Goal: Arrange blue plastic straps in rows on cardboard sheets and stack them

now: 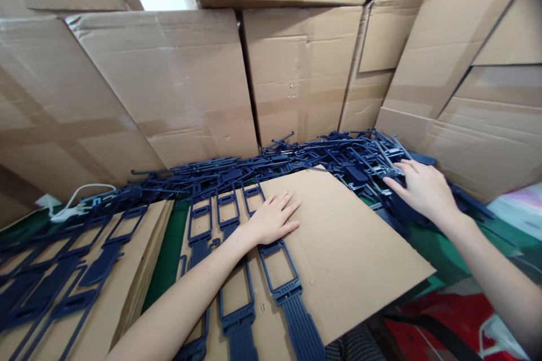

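Observation:
My left hand (277,219) lies flat with its fingers spread, over a dark blue plastic frame piece (279,265) and the bare cardboard sheet (351,254). Several such pieces, with rectangular openings and ribbed ends, rest in a row on the sheet's left part. My right hand (423,189) is at the right end of a tangled pile of dark blue plastic parts (355,152). Its thumb stands apart from the fingers, and I see nothing held between them. A flat dark blue end (423,159) shows just behind its fingertips.
On the left, a stack of cardboard sheets (144,271) bears more blue frame pieces (91,282). Large cardboard boxes (296,79) wall off the back and right. A white cable (70,211) lies at the left. Green surface (163,259) shows between the stacks; something red (440,321) is lower right.

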The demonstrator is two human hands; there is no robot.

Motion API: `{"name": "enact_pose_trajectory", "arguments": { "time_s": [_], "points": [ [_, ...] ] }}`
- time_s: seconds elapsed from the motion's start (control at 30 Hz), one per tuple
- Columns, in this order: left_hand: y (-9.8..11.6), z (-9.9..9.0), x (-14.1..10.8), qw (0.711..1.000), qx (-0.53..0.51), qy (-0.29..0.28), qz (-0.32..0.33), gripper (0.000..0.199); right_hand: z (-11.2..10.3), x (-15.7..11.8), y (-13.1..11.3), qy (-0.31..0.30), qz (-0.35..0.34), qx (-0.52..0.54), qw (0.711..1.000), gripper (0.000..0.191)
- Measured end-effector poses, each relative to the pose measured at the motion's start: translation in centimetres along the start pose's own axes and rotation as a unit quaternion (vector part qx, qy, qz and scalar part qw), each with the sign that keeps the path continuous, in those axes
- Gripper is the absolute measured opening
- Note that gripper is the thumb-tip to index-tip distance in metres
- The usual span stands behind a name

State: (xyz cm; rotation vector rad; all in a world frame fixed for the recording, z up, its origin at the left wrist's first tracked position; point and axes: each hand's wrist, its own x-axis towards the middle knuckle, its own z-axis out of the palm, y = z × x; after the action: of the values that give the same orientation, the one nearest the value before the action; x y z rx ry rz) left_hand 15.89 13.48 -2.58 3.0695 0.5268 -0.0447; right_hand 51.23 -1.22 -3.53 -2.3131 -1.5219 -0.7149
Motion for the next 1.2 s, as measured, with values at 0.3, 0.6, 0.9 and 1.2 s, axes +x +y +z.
{"name": "enact_pose_trajectory", "arguments": {
  "time_s": [0.3, 0.6, 0.9, 1.2],
  "points": [
    [0.1, 0.1, -0.1, 1.000, -0.016, -0.005, -0.005, 0.064, 3.8, 0.2, 2.6, 0.004, -0.023, -0.081, 0.996, 0.051],
    [0.0, 0.4, -0.1, 1.000, -0.019, -0.001, -0.001, 0.064, 3.9, 0.9, 2.2, 0.014, 0.039, -0.024, 0.999, 0.038],
    [0.1, 0.4, -0.1, 1.000, -0.027, 0.001, -0.008, 0.064, 5.6, 0.5, 1.6, 0.080, 0.062, 0.071, 0.992, 0.037],
    [0.0, 0.6, -0.2, 0.999, -0.030, 0.011, -0.008, 0.062, 4.6, 0.3, 0.6, 0.129, 0.103, 0.199, 0.966, 0.033]
  ]
}}
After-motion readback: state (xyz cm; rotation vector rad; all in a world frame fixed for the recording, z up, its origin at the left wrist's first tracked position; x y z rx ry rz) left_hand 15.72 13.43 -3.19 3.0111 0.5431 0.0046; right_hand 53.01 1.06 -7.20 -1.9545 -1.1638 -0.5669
